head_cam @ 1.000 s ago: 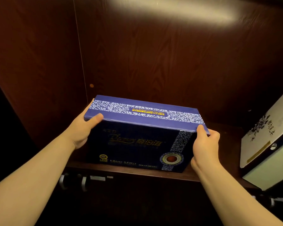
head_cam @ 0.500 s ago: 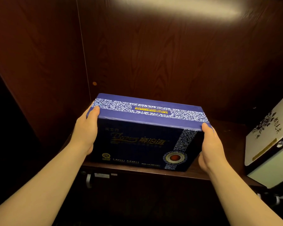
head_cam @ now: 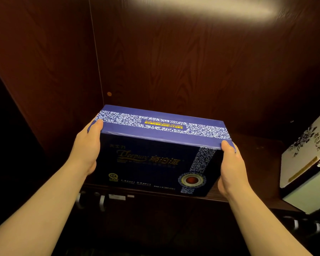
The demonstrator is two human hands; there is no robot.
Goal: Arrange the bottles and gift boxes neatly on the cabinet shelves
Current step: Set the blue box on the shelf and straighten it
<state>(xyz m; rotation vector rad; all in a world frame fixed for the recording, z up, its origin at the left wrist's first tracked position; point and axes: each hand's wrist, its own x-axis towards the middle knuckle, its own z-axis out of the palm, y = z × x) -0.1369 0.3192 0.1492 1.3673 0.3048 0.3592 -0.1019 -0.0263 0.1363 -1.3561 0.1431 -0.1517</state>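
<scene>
A dark blue gift box (head_cam: 155,156) with a white floral band and yellow lettering stands on its long edge on the dark wooden cabinet shelf (head_cam: 248,163), near the left wall. My left hand (head_cam: 87,146) presses flat against its left end, thumb on the top edge. My right hand (head_cam: 231,167) clasps its right end, thumb over the top corner. A white gift box (head_cam: 307,152) with black ink flowers leans at the shelf's right end.
The cabinet's left side wall (head_cam: 44,80) and back panel (head_cam: 192,61) close in the shelf. On the darker level below, bottle tops (head_cam: 102,200) show at left and more bottle tops (head_cam: 307,225) at right. A pale green box (head_cam: 310,196) sits under the white one.
Both hands have slid the blue box a little deeper and straighter on the shelf. My left hand shifted from gripping the top corner to lying flat on the left end.
</scene>
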